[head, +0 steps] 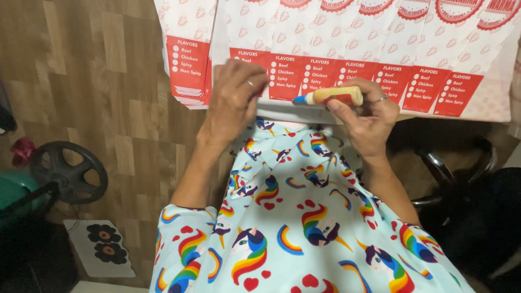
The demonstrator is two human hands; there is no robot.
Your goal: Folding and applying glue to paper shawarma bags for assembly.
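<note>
My right hand (369, 116) grips a small yellow glue bottle (334, 96) with a red label and a blue tip, held sideways with the tip pointing left. The tip sits just over the near edge of a row of overlapping white and red paper bags (347, 32) laid flat on a board. My left hand (233, 97) presses fingers down on the bottom edge of one bag at the left of the row. A ring shows on each hand. My lap, below the hands, is covered in light blue cloth (304, 228) printed with unicorns and rainbows.
A stack of the same bags (187, 65) lies at the left end of the row. On the wood-pattern floor at the left stand a black wheel-like object (68, 171) and a green item (13, 190). A white mat with black flowers (103, 244) lies below. A dark chair (461, 179) is at right.
</note>
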